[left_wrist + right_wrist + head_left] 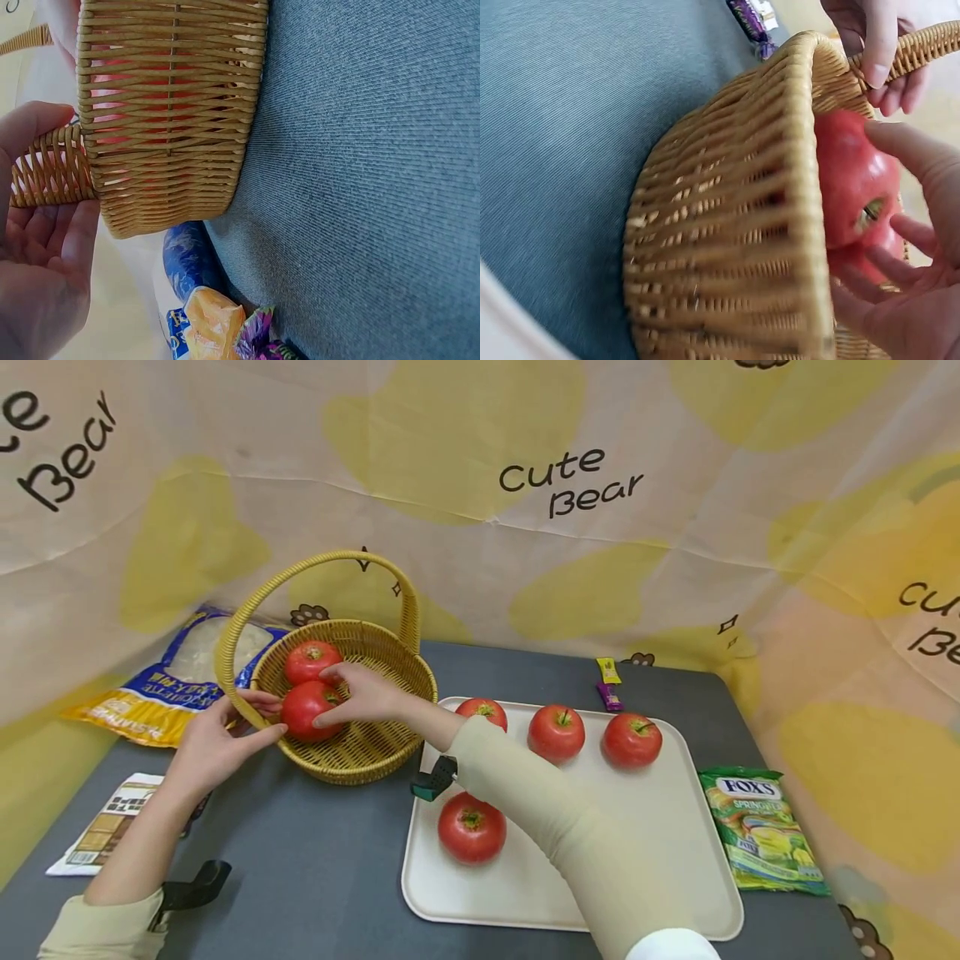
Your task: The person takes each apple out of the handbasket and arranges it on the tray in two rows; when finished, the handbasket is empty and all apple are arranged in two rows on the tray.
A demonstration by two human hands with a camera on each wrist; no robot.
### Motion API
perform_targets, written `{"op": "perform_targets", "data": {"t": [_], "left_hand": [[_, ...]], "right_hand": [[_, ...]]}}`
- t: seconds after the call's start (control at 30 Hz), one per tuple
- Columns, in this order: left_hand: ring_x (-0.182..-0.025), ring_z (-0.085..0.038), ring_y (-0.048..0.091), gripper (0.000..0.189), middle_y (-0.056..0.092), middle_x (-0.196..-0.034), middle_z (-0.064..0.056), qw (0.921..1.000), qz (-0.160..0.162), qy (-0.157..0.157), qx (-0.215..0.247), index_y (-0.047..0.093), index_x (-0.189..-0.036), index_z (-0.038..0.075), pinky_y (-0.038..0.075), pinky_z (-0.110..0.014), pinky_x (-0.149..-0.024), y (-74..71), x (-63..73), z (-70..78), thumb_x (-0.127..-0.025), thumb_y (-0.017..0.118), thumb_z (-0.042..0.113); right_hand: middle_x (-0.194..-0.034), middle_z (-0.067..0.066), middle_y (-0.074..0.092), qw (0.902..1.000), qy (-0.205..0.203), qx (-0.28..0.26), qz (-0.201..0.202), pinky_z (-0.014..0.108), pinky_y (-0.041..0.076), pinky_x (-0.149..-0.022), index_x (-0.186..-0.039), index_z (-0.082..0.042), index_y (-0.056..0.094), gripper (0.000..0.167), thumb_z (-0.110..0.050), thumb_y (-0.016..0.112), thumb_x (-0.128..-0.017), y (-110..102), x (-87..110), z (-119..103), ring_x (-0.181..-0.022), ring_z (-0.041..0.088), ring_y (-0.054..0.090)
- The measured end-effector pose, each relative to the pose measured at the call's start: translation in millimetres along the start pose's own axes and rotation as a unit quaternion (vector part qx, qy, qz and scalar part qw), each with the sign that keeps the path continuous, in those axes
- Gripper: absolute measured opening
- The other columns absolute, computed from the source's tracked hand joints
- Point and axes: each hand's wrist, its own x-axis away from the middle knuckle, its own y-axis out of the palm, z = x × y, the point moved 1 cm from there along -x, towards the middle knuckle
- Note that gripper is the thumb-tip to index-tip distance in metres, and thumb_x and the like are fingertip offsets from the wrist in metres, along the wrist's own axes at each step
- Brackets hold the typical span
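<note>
On the basket handle [226, 652], left grip [213, 747] closed, fingers [81, 234] half-hidden; right grip [367, 695] loosely round fruit [303, 712].

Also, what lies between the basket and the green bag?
The head view shows the white tray between the basket and the green bag; four red fruits rest on it, and the right sleeve crosses above.

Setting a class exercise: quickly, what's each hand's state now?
Left hand: closed, holding the wicker handle of the basket.
Right hand: touching the nearer red apple; whether it grips cannot be told.
</note>
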Motion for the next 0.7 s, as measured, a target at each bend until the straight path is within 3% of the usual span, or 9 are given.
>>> {"op": "perform_targets", "data": {"t": [0.27,0.5,0.7], "left_hand": [[-0.103,-0.002,0.049,0.048,0.063,-0.116,-0.012,1.0,0.004,0.006,0.005,0.057,-0.123,0.008,0.038,-0.006,-0.079,-0.7,0.9,1.2,-0.087,0.074,0.034],[-0.102,-0.001,0.049,0.045,0.063,-0.116,-0.01,1.0,0.003,0.007,0.003,0.059,-0.121,0.008,0.038,-0.007,-0.08,-0.4,0.2,0.5,-0.087,0.075,0.033],[-0.099,-0.001,0.051,0.044,0.062,-0.115,-0.013,0.9999,0.003,0.005,0.015,0.058,-0.121,0.008,0.037,-0.006,-0.08,1.1,1.1,1.3,-0.087,0.075,0.031]], "right_hand": [[-0.123,0.001,0.054,0.9989,0.046,-0.008,-0.006,0.018,0.042,-0.086,-0.136,-0.013,0.039,0.079,-0.043,0.082,-0.076,18,-9.6,-7,-0.107,0.01,0.051],[-0.121,0.002,0.055,0.9994,0.022,0.005,0.028,0.016,0.041,-0.084,-0.132,-0.012,0.042,0.079,-0.038,0.085,-0.072,18,-3.5,-5,-0.106,0.01,0.051],[-0.12,0.001,0.051,0.9984,0.018,-0.022,0.049,0.021,0.045,-0.082,-0.133,-0.016,0.042,0.08,-0.04,0.085,-0.07,2,18.8,1,-0.107,0.011,0.049]]}}
